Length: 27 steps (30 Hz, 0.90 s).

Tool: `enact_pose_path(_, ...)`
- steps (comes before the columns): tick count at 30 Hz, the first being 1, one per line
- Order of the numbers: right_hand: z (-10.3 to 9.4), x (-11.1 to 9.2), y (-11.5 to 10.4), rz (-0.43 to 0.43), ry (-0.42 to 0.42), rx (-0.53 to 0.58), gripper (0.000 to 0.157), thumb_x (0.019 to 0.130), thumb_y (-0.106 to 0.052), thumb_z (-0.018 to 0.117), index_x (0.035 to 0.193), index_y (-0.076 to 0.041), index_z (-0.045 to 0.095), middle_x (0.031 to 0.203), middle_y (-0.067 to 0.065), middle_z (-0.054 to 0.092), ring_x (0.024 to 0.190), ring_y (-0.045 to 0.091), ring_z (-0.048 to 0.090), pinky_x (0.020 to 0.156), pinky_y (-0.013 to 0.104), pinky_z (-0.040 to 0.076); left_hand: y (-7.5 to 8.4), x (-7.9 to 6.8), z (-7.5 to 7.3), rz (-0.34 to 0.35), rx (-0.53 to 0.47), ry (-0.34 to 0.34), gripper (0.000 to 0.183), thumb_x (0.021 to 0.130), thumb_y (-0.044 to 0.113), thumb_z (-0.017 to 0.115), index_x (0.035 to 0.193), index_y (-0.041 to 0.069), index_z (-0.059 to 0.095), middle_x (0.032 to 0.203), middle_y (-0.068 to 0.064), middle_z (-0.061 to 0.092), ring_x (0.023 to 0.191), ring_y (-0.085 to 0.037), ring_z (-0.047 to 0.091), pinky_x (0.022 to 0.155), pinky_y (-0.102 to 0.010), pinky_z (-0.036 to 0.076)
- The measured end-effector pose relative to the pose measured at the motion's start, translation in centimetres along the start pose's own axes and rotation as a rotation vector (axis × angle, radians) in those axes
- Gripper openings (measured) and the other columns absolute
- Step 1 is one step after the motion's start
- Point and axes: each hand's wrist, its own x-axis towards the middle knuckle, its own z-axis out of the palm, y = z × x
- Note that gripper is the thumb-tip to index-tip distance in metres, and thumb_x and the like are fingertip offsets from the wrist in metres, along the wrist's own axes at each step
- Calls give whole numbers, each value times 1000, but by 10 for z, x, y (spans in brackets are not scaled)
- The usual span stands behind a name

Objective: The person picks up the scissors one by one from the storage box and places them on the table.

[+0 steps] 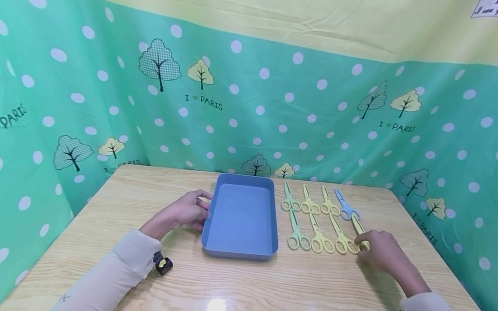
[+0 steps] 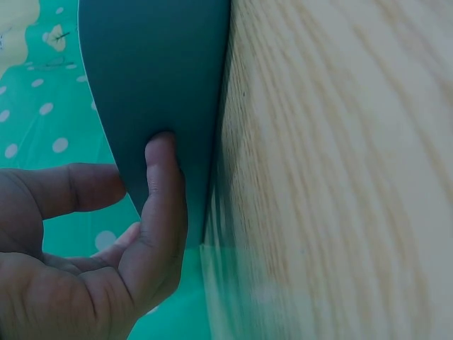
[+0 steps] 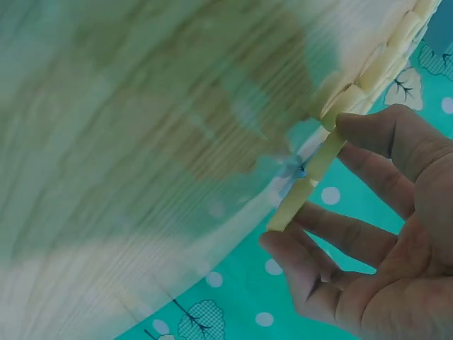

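My left hand (image 1: pixel 189 209) is at the left wall of a shallow blue-grey tray (image 1: pixel 238 255). In the left wrist view, one finger (image 2: pixel 164 163) lies against the tray's outer wall (image 2: pixel 152 71) and another digit meets its rim. Over at the right, my right hand (image 1: pixel 382 251) pinches pale yellow scissors (image 1: pixel 358 226) by the handle loops, thumb on one side and fingers on the other. Their blades point away from me, close to blue scissors (image 1: pixel 346 207). In the right wrist view these yellow scissors (image 3: pixel 304 184) appear edge-on, low at the tabletop.
Between tray and right hand, more scissors lie in two rows: green scissors (image 1: pixel 290 200) nearest the tray, then several yellow scissors (image 1: pixel 320 237). All sit on a wood-grain table (image 1: pixel 238 291). A green, dotted curtain (image 1: pixel 262 103) encloses the back and sides.
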Motion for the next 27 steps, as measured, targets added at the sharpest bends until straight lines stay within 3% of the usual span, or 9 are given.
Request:
enact_pose_path(7,-2,2,1,26,-39,20,28,80,-8,79,107,-1,76,106,22,70,81,28,53,65,37,46,0,-1,0,-4,4,4,62,91,-15,56,148,-1,37,126,-27,49,94,-33,66,74,-46,66)
enact_pose_path(14,-3,5,4,50,-65,41,29,80,-12,80,107,-1,76,116,27,68,91,32,58,77,50,54,2,-2,1,-5,-1,-4,62,91,-15,55,148,-2,36,126,-28,49,93,-32,66,73,-47,66)
enact_pose_path(22,-2,6,8,55,-80,74,34,81,-9,76,112,3,71,102,20,67,73,23,52,58,32,46,1,0,2,-2,-13,-4,63,90,-16,55,148,-2,36,124,-27,49,92,-33,66,73,-47,66)
enact_pose_path(27,0,8,10,48,-89,78,37,81,-10,77,114,5,68,100,21,66,75,25,54,60,35,48,0,-1,2,-12,-18,6,62,90,-15,55,148,0,38,125,-26,50,93,-33,65,73,-47,66)
